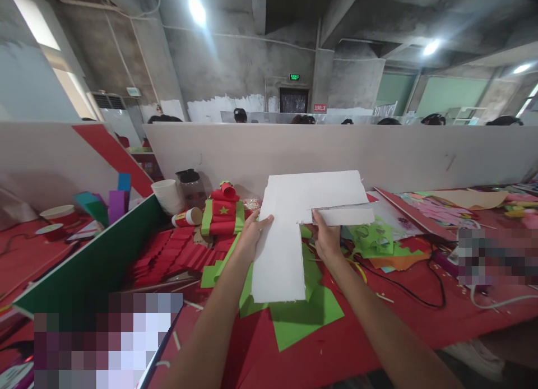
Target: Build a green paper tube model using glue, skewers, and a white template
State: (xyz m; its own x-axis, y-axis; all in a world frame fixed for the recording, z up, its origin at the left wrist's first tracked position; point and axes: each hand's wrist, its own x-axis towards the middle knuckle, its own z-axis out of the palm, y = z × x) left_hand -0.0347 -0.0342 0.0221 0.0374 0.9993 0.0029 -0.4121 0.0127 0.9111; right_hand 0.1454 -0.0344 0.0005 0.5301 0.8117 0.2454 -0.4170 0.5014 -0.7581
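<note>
I hold a white T-shaped sheet of paper [290, 221] up over the red table [378, 327]. My left hand [251, 235] pinches its left edge, thumb lying on top. My right hand [325, 237] grips the inner corner under the sheet's right arm, where a partly torn strip [344, 215] hangs loose. Beneath the sheet lie green paper pieces [300, 316].
A red and green rolled-paper model with a star [222, 212] stands behind my left hand, next to a white cup [168, 195] and a dark jar [190, 183]. Red folded strips [168, 254], paper scraps and a black cable [420, 299] litter the table. Grey partitions [336, 153] enclose it; heads show beyond.
</note>
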